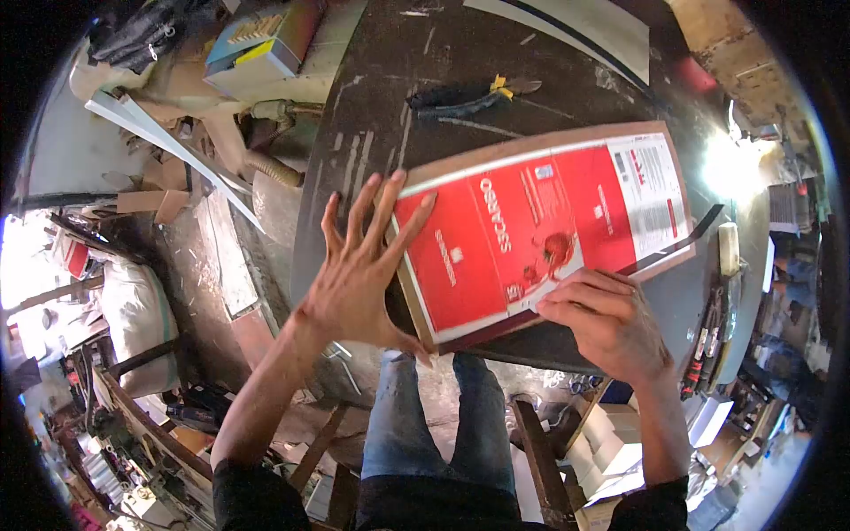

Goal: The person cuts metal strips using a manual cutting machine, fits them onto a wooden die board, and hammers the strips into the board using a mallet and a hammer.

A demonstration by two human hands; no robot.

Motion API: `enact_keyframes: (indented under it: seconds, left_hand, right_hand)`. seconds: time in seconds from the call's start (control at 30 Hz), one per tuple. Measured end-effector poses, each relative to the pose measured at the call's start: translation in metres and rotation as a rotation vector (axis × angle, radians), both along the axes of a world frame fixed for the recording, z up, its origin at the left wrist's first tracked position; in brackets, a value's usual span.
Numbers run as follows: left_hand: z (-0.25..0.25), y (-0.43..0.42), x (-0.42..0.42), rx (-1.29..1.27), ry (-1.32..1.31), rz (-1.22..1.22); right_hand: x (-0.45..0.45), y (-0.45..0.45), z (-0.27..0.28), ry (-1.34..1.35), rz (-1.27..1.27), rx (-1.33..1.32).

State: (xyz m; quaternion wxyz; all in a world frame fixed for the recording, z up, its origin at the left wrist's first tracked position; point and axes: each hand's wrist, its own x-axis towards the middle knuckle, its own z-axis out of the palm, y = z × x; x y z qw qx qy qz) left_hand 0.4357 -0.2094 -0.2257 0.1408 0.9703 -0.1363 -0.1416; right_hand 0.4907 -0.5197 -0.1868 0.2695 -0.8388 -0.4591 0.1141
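Clutter rings a dark, scuffed tabletop (372, 115), where a flat rectangular panel with a red and white printed face and brown cardboard-like borders (531, 226) lies slanted near the middle. On the far side rests a dark slender tool with a yellow piece (474, 102); a pale flat sheet with a curved black stripe (602, 40) lies at the far right. To the panel's right are a small pale block (728, 250) and tools with red and black handles (699, 354).

The left hand (359, 274) is spread wide over the panel's left end, fingers on the face and thumb by the near corner. The right hand (611, 319) is nearly closed, fingertips bunched at the near edge; whether they grip anything is unclear. A thin black strip (706, 223) sticks out beyond the panel's right end.

The printed face looks smooth, with large white sideways lettering resembling "S3CARBO", a "15" near the right hand, and a barcode on its white right section; the smaller text is illegible.

Left of the table are long white strips (173, 146) and a bulging white woven sack (137, 319); at far left sits an open blue-and-white box (257, 57).
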Motion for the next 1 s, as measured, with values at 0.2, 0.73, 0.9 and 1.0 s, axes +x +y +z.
enact_keyframes:
  seconds: [0.2,0.73,0.9,1.0]
  left_hand:
    - [-0.012,0.003,-0.028,-0.238,-0.080,0.068]
    - [-0.039,-0.052,-0.093,-0.778,-0.334,0.480]
    - [-0.038,-0.055,-0.093,-0.765,-0.335,0.501]
    - [-0.039,-0.054,-0.092,-0.778,-0.354,0.502]
  right_hand:
    - [-0.005,0.002,-0.014,-0.085,-0.015,-0.057]
    - [0.014,0.014,-0.013,0.000,0.013,-0.033]
    - [0.016,0.018,-0.009,0.018,0.041,-0.042]
    - [0.016,0.018,-0.010,0.017,0.028,-0.046]
